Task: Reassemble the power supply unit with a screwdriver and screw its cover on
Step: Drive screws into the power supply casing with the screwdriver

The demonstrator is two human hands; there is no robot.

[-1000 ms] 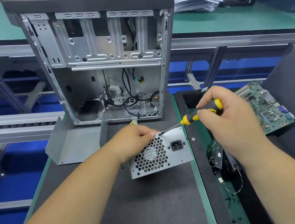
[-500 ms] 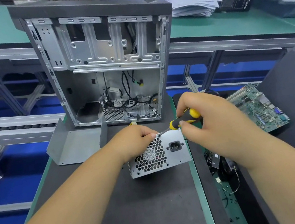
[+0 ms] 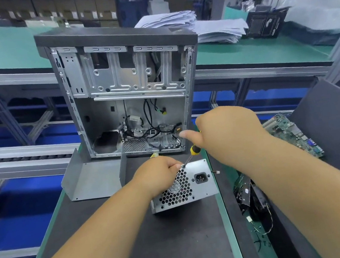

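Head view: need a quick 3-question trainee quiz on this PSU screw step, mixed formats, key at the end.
1. True or false: the screwdriver tip sits at the upper left corner of the power supply unit face.
2. Which hand grips the screwdriver? A) left hand B) right hand
3. Fill in: the open computer case stands ____ the power supply unit, on the black mat.

Key: 1 true; 2 B; 3 behind.
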